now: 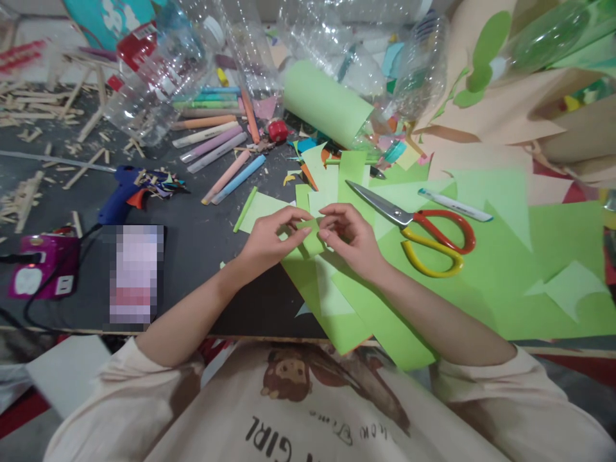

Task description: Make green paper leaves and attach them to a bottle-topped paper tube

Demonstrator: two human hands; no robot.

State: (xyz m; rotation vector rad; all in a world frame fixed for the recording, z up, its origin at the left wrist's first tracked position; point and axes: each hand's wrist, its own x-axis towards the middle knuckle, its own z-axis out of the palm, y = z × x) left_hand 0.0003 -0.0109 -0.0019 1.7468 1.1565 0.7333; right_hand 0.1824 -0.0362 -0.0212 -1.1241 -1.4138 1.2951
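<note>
A small piece of green paper (312, 239) is held between my two hands over the front middle of the table. My left hand (278, 236) pinches its left side between thumb and fingers. From the other side, my right hand (350, 236) grips the right edge with thumb and fingertips. Beneath my hands lie overlapping green paper sheets and strips (385, 314). Scissors (409, 221) with one red and one yellow handle rest just right of my right hand, blades pointing away to the left. A thin rolled green paper stick (245, 209) lies left of my left hand.
Several markers (231, 173) lie behind my left hand. Farther back stand clear plastic bottles, one wrapped in green paper (327, 102). At the left are a blue glue gun (120, 192), a phone (137, 276) and a purple power box (45, 266). A white marker (455, 204) sits beyond the scissors.
</note>
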